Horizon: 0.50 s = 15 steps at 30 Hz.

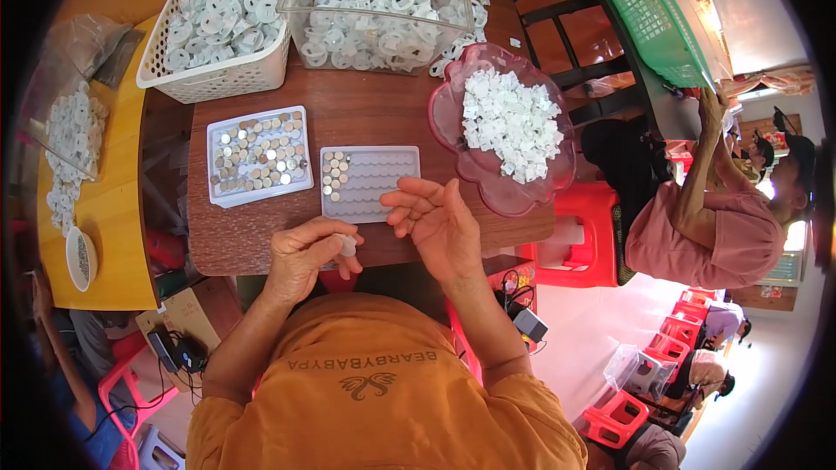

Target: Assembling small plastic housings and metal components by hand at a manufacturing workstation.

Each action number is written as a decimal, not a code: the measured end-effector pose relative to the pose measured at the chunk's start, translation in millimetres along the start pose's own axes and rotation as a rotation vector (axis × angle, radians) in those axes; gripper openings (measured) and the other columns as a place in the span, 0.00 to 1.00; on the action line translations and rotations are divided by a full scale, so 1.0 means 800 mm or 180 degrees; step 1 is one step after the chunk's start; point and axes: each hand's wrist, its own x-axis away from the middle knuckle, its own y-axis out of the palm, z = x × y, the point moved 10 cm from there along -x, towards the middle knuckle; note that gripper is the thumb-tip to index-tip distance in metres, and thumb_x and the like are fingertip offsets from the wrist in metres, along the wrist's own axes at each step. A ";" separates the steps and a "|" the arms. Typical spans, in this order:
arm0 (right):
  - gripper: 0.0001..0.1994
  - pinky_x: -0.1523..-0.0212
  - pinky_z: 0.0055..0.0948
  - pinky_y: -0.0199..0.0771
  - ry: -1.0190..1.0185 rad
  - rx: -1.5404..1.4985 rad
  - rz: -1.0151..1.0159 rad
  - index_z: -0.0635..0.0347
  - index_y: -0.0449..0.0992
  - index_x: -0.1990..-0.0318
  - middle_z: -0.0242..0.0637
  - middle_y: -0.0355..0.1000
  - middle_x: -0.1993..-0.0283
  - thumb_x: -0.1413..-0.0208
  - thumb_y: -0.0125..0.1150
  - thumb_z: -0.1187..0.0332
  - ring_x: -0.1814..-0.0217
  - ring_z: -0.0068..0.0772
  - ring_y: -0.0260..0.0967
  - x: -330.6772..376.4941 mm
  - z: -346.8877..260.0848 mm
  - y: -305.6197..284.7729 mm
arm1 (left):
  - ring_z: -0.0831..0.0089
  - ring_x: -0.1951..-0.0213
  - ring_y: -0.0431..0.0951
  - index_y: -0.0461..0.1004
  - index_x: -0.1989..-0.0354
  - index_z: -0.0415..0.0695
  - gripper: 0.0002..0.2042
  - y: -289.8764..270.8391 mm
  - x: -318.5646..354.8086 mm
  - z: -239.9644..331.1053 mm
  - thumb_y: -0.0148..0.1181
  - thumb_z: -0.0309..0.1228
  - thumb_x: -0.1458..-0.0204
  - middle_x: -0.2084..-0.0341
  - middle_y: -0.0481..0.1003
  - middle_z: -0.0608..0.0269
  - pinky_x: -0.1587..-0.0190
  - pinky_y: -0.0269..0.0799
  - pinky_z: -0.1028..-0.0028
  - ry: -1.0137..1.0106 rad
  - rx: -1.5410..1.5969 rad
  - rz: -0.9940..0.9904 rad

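My left hand (300, 254), at the table's near edge, pinches a small white plastic piece (347, 245) between thumb and fingers. To its right, my right hand (446, 228) is turned palm up with fingers apart and nothing visible in it. Its fingertips are over the right edge of a white ribbed tray (374, 184). A few round metal discs (334, 176) sit in the left rows of that tray. Beside it on the left, another white tray (261, 196) carries many more discs. A pink flower-shaped bowl (501, 190) at the right holds a heap of small white pieces (512, 124).
Behind the trays stand a white basket (218, 84) and a clear bin (374, 24), both full of round white plastic parts. A yellow table (113, 235) at the left bears a white bowl (80, 258). A red stool (570, 235) and a seated person (705, 235) are at the right.
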 end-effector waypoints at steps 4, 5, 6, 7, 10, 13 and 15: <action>0.30 0.62 0.30 0.69 0.0056 -0.0094 0.0005 0.68 0.69 0.50 0.53 0.72 0.54 0.37 0.34 0.46 0.60 0.37 0.71 -0.001 0.006 -0.002 | 0.63 0.73 0.79 0.73 0.59 0.30 0.11 0.000 0.001 -0.002 0.55 0.25 0.46 0.66 0.74 0.46 0.76 0.75 0.74 -0.0023 -0.0121 0.0015; 0.30 0.62 0.30 0.69 0.0065 -0.0096 0.0007 0.68 0.69 0.50 0.53 0.72 0.54 0.37 0.34 0.46 0.60 0.37 0.71 -0.002 0.007 -0.001 | 0.64 0.73 0.79 0.73 0.59 0.30 0.11 0.000 0.001 -0.002 0.55 0.25 0.46 0.66 0.74 0.47 0.76 0.75 0.75 -0.0010 -0.0118 0.0008; 0.30 0.62 0.30 0.69 0.0084 -0.0116 -0.0006 0.68 0.69 0.50 0.53 0.72 0.54 0.37 0.34 0.46 0.60 0.37 0.71 -0.002 0.009 0.000 | 0.64 0.73 0.79 0.73 0.59 0.30 0.11 -0.001 0.001 -0.002 0.55 0.25 0.46 0.66 0.74 0.47 0.76 0.75 0.75 -0.0013 -0.0116 0.0016; 0.30 0.62 0.30 0.69 0.0102 -0.0136 -0.0018 0.68 0.69 0.50 0.53 0.72 0.54 0.37 0.34 0.46 0.60 0.37 0.71 -0.003 0.010 0.001 | 0.64 0.73 0.79 0.73 0.58 0.30 0.11 0.000 0.001 -0.002 0.55 0.25 0.46 0.65 0.74 0.47 0.76 0.75 0.75 -0.0008 -0.0097 -0.0002; 0.32 0.61 0.30 0.68 0.0079 -0.0108 -0.0029 0.68 0.69 0.50 0.52 0.72 0.54 0.38 0.32 0.44 0.60 0.37 0.71 -0.004 0.009 0.002 | 0.64 0.73 0.79 0.73 0.58 0.30 0.11 0.000 0.000 -0.001 0.55 0.25 0.46 0.65 0.74 0.47 0.76 0.75 0.75 -0.0005 -0.0071 -0.0017; 0.26 0.61 0.29 0.69 0.0029 -0.0312 -0.0106 0.68 0.69 0.50 0.53 0.72 0.54 0.37 0.39 0.51 0.60 0.37 0.71 -0.004 0.003 0.010 | 0.64 0.73 0.79 0.73 0.58 0.30 0.11 0.000 0.000 -0.001 0.55 0.25 0.46 0.65 0.74 0.47 0.76 0.75 0.75 0.0001 -0.0050 -0.0009; 0.21 0.61 0.29 0.69 -0.0011 -0.0147 -0.0054 0.69 0.68 0.49 0.53 0.71 0.54 0.41 0.43 0.60 0.60 0.37 0.71 -0.004 0.002 0.008 | 0.64 0.73 0.79 0.73 0.58 0.30 0.11 -0.001 -0.001 -0.003 0.55 0.25 0.46 0.65 0.74 0.47 0.76 0.75 0.75 0.0010 -0.0032 -0.0003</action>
